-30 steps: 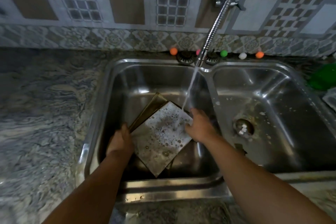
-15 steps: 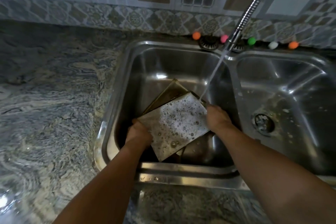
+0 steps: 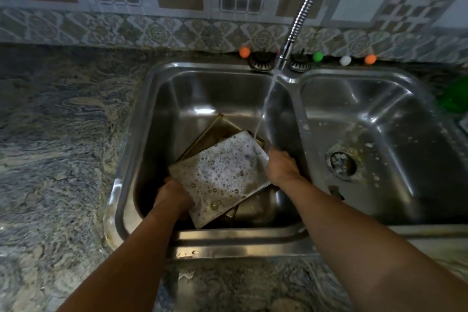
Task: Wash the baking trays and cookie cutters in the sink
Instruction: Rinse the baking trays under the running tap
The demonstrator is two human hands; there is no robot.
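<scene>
A square baking tray (image 3: 222, 175), covered in soap foam, is held flat over the left sink basin (image 3: 162, 119). My left hand (image 3: 172, 195) grips its near left edge and my right hand (image 3: 282, 167) grips its right edge. Another brownish tray (image 3: 215, 129) lies underneath, its far corner showing behind the foamy one. Water runs from the flexible tap (image 3: 298, 20) and lands at the foamy tray's far right corner by my right hand. No cookie cutters are visible.
The right basin (image 3: 395, 134) has a drain (image 3: 342, 165) with foam specks around it. Small coloured balls (image 3: 317, 56) line the sink's back ledge. A green object (image 3: 455, 96) sits at the far right. Marbled countertop (image 3: 55, 147) spreads to the left.
The tray, held by both hands throughout, has turned a little flatter and stays under the stream. The camera has tilted down and then shifted slightly.
</scene>
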